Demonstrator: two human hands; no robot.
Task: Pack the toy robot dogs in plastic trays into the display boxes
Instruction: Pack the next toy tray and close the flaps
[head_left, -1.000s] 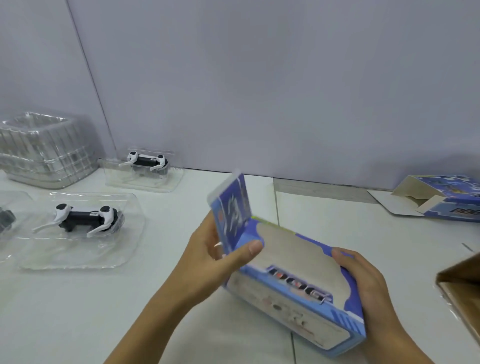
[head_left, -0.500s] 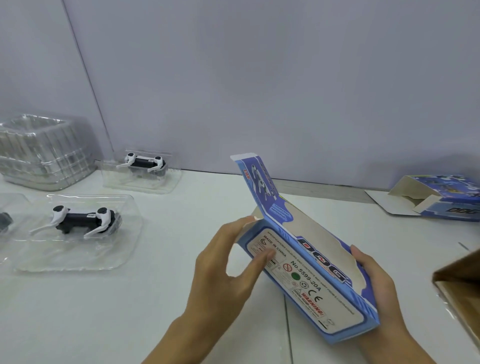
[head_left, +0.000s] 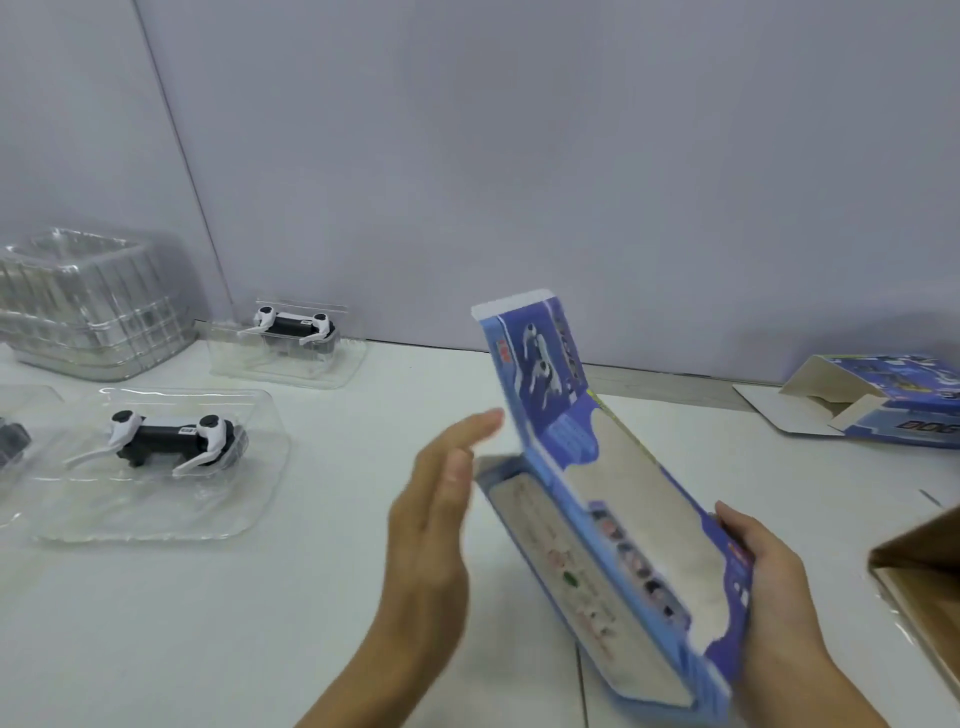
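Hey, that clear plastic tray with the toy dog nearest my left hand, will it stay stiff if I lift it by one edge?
Probably not. The tray looks thin and rippled, so it would likely bend. The toy dog sits in the middle, so a one-edge lift may sag or tip it. Its glossy surface may be slippery.

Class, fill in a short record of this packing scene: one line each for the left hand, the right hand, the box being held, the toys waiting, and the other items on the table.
Left hand: open, fingers straight, beside the box.
Right hand: grips the box's near end.
Display box: blue, tilted, end flap raised.
Toy robot dogs: two in clear trays.
Other items: stack of empty trays, second box lying open.
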